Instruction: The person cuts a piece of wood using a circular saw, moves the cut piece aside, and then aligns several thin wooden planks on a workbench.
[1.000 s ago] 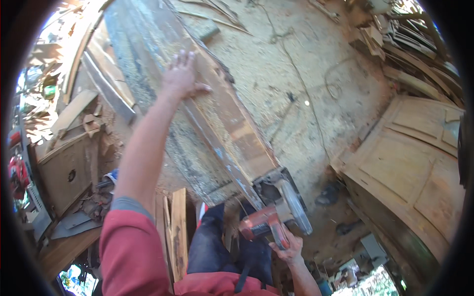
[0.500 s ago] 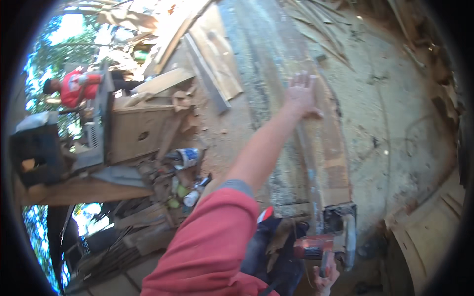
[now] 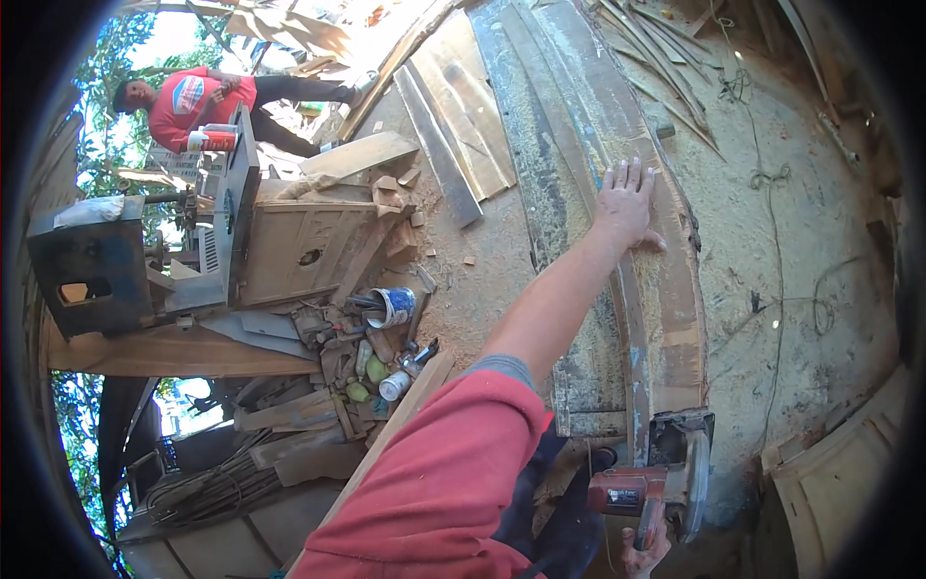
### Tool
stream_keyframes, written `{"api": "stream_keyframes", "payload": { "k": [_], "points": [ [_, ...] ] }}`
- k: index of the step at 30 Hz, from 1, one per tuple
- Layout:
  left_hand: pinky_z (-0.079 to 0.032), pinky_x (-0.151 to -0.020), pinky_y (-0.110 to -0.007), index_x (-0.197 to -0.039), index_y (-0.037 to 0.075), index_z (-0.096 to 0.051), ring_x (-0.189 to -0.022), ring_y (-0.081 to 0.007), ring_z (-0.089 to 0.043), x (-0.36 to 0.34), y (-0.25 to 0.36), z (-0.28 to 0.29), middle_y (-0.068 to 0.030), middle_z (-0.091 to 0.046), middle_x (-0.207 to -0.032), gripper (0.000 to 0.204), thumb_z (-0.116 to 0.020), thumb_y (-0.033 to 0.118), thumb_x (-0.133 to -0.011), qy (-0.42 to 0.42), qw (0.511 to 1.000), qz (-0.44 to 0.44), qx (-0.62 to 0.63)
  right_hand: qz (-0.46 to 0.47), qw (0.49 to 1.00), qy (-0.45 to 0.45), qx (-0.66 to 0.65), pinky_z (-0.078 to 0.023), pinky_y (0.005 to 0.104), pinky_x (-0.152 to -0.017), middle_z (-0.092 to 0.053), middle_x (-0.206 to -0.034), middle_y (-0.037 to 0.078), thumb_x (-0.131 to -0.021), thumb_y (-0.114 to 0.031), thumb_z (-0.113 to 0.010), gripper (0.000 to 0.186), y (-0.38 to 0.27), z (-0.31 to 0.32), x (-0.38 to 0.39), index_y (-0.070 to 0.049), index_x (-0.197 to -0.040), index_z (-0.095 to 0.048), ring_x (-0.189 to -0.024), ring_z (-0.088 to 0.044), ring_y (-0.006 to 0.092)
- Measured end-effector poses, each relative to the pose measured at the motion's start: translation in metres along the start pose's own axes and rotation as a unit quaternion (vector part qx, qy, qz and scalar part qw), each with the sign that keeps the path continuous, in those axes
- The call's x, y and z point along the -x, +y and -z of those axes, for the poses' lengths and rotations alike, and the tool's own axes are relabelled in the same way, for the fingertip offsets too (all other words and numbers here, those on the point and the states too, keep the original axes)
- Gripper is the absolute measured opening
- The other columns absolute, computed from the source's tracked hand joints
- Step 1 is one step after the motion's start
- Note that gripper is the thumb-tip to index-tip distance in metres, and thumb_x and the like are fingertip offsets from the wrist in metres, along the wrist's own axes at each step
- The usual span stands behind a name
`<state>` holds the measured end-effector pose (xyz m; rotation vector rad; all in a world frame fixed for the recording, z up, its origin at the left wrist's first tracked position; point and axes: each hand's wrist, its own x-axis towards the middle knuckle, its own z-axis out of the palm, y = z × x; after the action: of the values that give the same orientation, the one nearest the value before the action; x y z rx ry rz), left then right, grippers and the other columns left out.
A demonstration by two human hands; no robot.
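Note:
My left hand (image 3: 627, 205) lies palm down on a long wooden plank (image 3: 673, 338), fingers spread and pointing away from me, thumb to the right. Sawdust is scattered over the plank. At its near end sits a red circular saw (image 3: 627, 490), its base plate against the plank's end. Closed around the saw's rear handle is my right hand (image 3: 644, 552), partly cut off by the lower edge. The blade itself cannot be made out. Beneath and left of the plank are further weathered boards (image 3: 588, 357) with bluish, flaking surfaces.
A person in a red shirt (image 3: 198, 101) stands at the far left behind a bench machine (image 3: 236, 212). Nearer are a white-blue bucket (image 3: 394, 307) and a white bottle (image 3: 394, 386) among wood scraps. A cord (image 3: 775, 251) crosses the dusty floor on the right.
The view has shifted, so the scene sits further right and lower. My left hand stays flat on the plank, and the saw remains at its near end in my right hand.

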<state>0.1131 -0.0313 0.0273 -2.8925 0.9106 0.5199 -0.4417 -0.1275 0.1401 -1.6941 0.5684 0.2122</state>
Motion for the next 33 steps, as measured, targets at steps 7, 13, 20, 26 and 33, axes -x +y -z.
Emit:
{"api": "stream_keyframes", "payload": {
  "k": [7,13,20,26,33],
  "points": [
    [-0.011,-0.127,-0.048,-0.162,0.004,-0.015,-0.156,-0.0376,-0.014,0.003,-0.011,-0.006,-0.0231,-0.016,-0.167,0.137,-0.072,0.081,-0.063,0.011,1.0,-0.008,0.021,0.054,0.991,0.004,0.119,-0.044,0.0253,-0.104,-0.057,-0.147,0.015,-0.098,-0.016,-0.069,0.06,-0.022,-0.004,-0.019,0.008,-0.147,-0.046,-0.133,-0.056,0.0179],
    [-0.008,-0.127,-0.047,-0.162,0.003,-0.013,-0.156,-0.0379,-0.011,-0.001,-0.001,0.002,-0.023,-0.013,-0.168,0.138,-0.074,0.078,-0.064,-0.002,0.999,-0.013,0.03,0.029,0.996,0.044,0.07,-0.05,0.0259,-0.08,-0.067,-0.107,0.004,-0.096,-0.017,-0.073,0.061,0.024,-0.008,-0.003,0.005,-0.147,-0.048,-0.089,-0.061,0.0104],
    [-0.008,-0.127,-0.048,-0.161,0.002,-0.013,-0.156,-0.0391,-0.012,0.006,-0.005,0.0,-0.0237,-0.014,-0.168,0.138,-0.077,0.075,-0.062,-0.006,0.999,-0.004,0.045,0.012,0.999,0.029,0.014,-0.048,0.0271,-0.087,-0.06,-0.12,0.008,-0.093,-0.008,-0.073,0.065,0.005,-0.009,-0.014,0.005,-0.15,-0.043,-0.1,-0.057,0.0118],
    [-0.009,-0.127,-0.049,-0.161,0.003,-0.014,-0.156,-0.0395,-0.013,0.003,-0.003,0.002,-0.0238,-0.015,-0.167,0.137,-0.077,0.074,-0.062,-0.008,0.998,-0.01,0.057,0.001,0.996,0.035,-0.077,-0.046,0.0272,-0.099,-0.054,-0.143,0.014,-0.09,0.001,-0.072,0.071,0.002,-0.013,-0.02,0.006,-0.152,-0.038,-0.121,-0.057,0.015],
    [-0.011,-0.126,-0.05,-0.161,0.003,-0.014,-0.156,-0.0389,-0.013,0.006,-0.005,0.006,-0.0237,-0.014,-0.168,0.136,-0.077,0.073,-0.064,-0.016,0.999,-0.006,0.044,0.024,0.999,0.022,-0.017,-0.051,0.027,-0.084,-0.062,-0.129,0.014,-0.087,-0.013,-0.079,0.074,-0.018,-0.011,-0.034,-0.001,-0.151,-0.045,-0.106,-0.063,0.0143]
  ]
}}
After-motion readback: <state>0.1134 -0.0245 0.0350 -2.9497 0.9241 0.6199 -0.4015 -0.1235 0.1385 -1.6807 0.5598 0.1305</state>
